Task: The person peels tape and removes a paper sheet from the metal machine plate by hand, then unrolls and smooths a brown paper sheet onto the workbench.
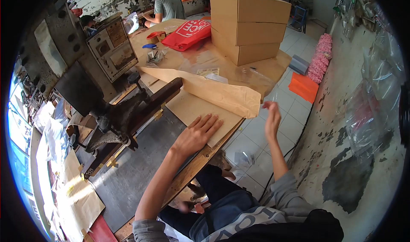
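My left hand (198, 133) lies flat, fingers stretched, on a tan board or stiff sheet (194, 107) at the edge of the dark work surface. Behind it, a large sheet of brown paper (213, 90) is lifted and curled over along the board's far side. My right hand (272, 119) is raised in the air just right of the paper's end, apart from it. Its fingers are loosely bent and slightly blurred, with nothing visible in them. Left of my left hand stands a dark metal machine (115, 113) with a long bar across the surface.
Beyond are a wooden table (188, 58), stacked cardboard boxes (260, 26), a red plastic bag (188, 34) and tape roll (156, 36). Another person (168, 7) sits at the back. An orange sheet (303, 87) and pink bundle (320, 58) lie along the peeling wall (333, 143).
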`<state>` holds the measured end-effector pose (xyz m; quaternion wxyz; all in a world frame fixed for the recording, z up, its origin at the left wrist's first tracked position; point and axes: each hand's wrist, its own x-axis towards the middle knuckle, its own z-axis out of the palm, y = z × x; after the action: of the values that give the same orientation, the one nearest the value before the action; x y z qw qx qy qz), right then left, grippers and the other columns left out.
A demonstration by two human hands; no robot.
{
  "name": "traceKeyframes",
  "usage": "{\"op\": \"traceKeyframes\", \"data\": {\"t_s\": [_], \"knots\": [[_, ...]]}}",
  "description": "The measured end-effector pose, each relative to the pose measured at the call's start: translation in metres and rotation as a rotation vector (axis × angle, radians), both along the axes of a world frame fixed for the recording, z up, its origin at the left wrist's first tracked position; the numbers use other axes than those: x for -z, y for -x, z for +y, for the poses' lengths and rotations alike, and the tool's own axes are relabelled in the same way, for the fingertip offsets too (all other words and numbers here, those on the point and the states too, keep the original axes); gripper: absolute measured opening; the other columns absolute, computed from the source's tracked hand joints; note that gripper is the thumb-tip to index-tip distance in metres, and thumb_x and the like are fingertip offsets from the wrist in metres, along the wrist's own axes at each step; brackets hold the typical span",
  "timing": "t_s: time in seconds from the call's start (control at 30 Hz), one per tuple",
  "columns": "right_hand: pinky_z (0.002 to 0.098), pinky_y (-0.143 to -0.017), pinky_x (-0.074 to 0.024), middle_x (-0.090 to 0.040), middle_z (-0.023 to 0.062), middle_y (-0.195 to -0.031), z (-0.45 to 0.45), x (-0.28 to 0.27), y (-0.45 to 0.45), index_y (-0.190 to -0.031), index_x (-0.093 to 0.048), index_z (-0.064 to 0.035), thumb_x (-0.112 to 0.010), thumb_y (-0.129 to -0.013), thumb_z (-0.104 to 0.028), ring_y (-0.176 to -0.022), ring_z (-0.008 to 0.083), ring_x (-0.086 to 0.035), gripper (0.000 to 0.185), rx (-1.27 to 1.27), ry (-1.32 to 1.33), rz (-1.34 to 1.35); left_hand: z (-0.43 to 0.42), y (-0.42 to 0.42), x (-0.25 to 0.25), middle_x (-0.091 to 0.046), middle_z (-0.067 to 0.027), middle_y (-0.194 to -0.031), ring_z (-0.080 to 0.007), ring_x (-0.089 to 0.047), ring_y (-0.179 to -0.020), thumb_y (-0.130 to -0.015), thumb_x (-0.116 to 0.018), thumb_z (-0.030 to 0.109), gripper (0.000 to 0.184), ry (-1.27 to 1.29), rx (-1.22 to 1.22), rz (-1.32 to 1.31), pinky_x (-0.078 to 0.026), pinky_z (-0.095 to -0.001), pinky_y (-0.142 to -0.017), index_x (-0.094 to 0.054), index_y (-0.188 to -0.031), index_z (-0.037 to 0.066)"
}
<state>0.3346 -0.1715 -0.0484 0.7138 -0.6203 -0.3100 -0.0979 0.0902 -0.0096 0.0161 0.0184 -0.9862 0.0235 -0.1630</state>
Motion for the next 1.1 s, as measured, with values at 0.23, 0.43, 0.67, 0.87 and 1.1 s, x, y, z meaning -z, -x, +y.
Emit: {"op": "traceKeyframes", "data": {"t_s": [0.23, 0.43, 0.67, 0.87, 1.1], "knots": [[0.0315, -0.065, -0.0459, -0.055, 0.0079, -0.077, 0.033, -0.01, -0.198, -0.083, -0.059, -0.0031, -0.065, -0.085, -0.041, -0.07, 0.0162, -0.053, 0.039, 0.202, 0.203, 0.691, -0.002, 0.0, -0.002, -0.041, -0.0109, -0.143, -0.0264, -0.039, -0.132, -0.086, -0.044, 0.011, 0.056, 0.013, -0.021, 0.007, -0.033, -0.0423, -0.11, -0.036, -0.142, 0.013], [0.0351, -0.066, -0.0482, -0.055, 0.0059, -0.081, 0.041, -0.001, -0.27, -0.088, -0.062, 0.0027, -0.072, -0.08, -0.04, -0.073, 0.0183, -0.054, 0.045, 0.116, 0.149, 0.626, -0.002, 0.001, -0.005, -0.04, -0.0111, -0.144, -0.027, -0.039, -0.133, -0.086, -0.044, 0.013, 0.056, 0.017, -0.011, 0.009, -0.032, -0.0422, -0.11, -0.036, -0.141, 0.013], [0.0531, -0.086, -0.0393, -0.056, 0.0096, -0.108, 0.034, -0.009, -0.344, -0.116, -0.052, -0.0021, -0.069, -0.075, -0.057, -0.105, 0.0244, -0.052, 0.071, 0.19, 0.172, 0.722, -0.003, 0.002, -0.008, -0.039, -0.012, -0.144, -0.0295, -0.039, -0.133, -0.085, -0.047, 0.016, 0.057, 0.052, -0.016, 0.033, -0.032, -0.0436, -0.11, -0.036, -0.141, 0.011], [0.0399, -0.079, -0.0456, -0.06, 0.0087, -0.092, 0.056, 0.014, -0.42, -0.105, -0.055, -0.0015, -0.069, -0.082, -0.027, -0.083, 0.0223, -0.059, 0.037, -0.043, 0.075, 0.742, -0.004, 0.0, -0.007, -0.041, -0.0112, -0.143, -0.0292, -0.04, -0.132, -0.086, -0.047, 0.017, 0.055, 0.119, -0.023, 0.038, -0.033, -0.0447, -0.11, -0.039, -0.14, 0.012], [0.0301, -0.074, -0.0494, -0.063, 0.0076, -0.094, 0.058, 0.008, -0.426, -0.101, -0.06, -0.0049, -0.068, -0.082, -0.014, -0.085, 0.0199, -0.061, 0.022, 0.014, -0.016, 0.822, -0.005, -0.001, -0.015, -0.042, -0.0095, -0.142, -0.0286, -0.041, -0.131, -0.086, -0.047, 0.018, 0.054, 0.147, -0.048, 0.081, -0.033, -0.0449, -0.109, -0.041, -0.139, 0.013]]}}
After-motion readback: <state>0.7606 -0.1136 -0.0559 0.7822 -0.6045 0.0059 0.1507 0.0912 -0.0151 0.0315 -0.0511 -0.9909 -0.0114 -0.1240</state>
